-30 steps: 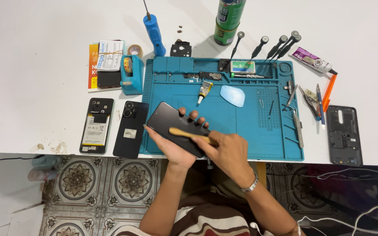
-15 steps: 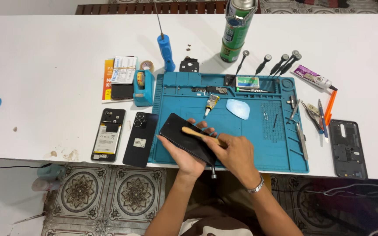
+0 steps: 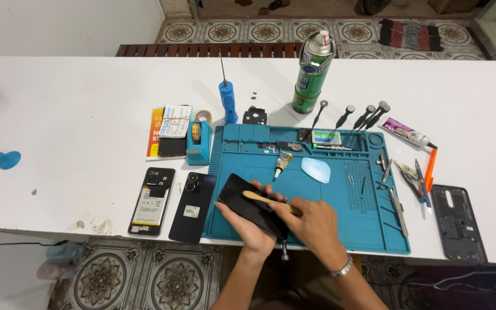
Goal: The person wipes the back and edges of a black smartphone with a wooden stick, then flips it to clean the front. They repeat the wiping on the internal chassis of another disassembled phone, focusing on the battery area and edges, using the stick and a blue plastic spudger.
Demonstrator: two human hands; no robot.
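Left hand (image 3: 251, 227) grips a black phone (image 3: 252, 205) over the blue mat (image 3: 340, 198); right hand (image 3: 312, 221) grips a wooden stick (image 3: 264, 201) laid across it.

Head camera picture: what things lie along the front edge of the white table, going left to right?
Opened phone showing its battery → black phone back cover → black phone held in the left hand → right hand with a wooden stick → dark phone frame.

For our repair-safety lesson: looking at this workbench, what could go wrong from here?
The dark phone sits tilted in the left hand at the table's front edge; a slip could drop it to the floor. The wooden stick in the right hand presses on its surface, so hard pressure might scratch or crack it.
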